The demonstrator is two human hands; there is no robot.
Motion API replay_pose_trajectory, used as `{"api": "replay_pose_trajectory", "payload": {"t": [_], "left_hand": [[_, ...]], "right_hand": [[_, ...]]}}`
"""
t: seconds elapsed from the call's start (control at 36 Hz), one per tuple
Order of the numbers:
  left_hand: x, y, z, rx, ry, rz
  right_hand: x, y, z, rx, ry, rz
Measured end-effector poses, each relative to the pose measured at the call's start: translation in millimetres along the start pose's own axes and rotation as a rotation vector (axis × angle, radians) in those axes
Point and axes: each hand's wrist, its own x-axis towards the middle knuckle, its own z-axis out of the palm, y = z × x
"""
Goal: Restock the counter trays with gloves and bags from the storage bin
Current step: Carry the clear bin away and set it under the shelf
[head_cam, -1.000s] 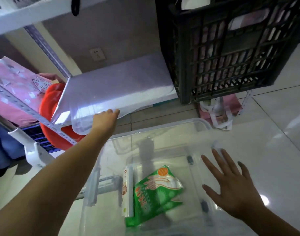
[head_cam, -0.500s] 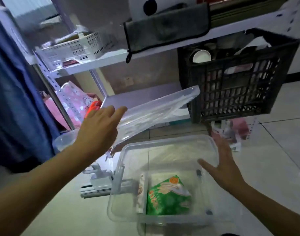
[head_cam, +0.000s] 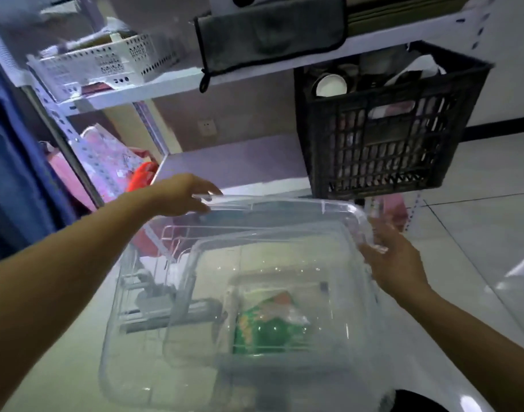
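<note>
A clear plastic storage bin stands on the floor below me. Its clear lid hovers flat above the bin. My left hand grips the lid's far left edge. My right hand holds its far right corner with fingers curled under the rim. Through the lid I see a green glove packet lying in the bin, with a slim white packet beside it on the left.
A white metal shelf rack rises ahead. A black slatted crate sits on its lower shelf at right. A white perforated basket and a grey cloth are on the upper shelf. Pale tiled floor extends right.
The lid came off the lower shelf, swung down and now lies level over the bin. My right hand rose from beside the bin and took hold of the lid's right corner.
</note>
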Motion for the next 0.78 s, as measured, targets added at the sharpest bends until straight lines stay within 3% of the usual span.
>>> {"api": "replay_pose_trajectory", "payload": {"t": [0.19,0.47,0.64,0.78], "left_hand": [[67.1,-20.6,76.5,-0.07,-0.099,-0.005],[126.8,-71.9,177.2,-0.264,-0.071,-0.129],[127.5,-85.3,218.5,-0.074,-0.012,-0.148],[99.9,-105.9,248.1,-0.06,0.082,-0.315]], "right_hand": [[31.3,29.1,17.7,-0.337,-0.101,0.1],[91.2,44.9,66.4,-0.493,-0.155,0.135],[96.1,54.1,79.3,-0.579,-0.144,0.101],[76.1,57.9,89.4,-0.834,-0.25,0.047]]}}
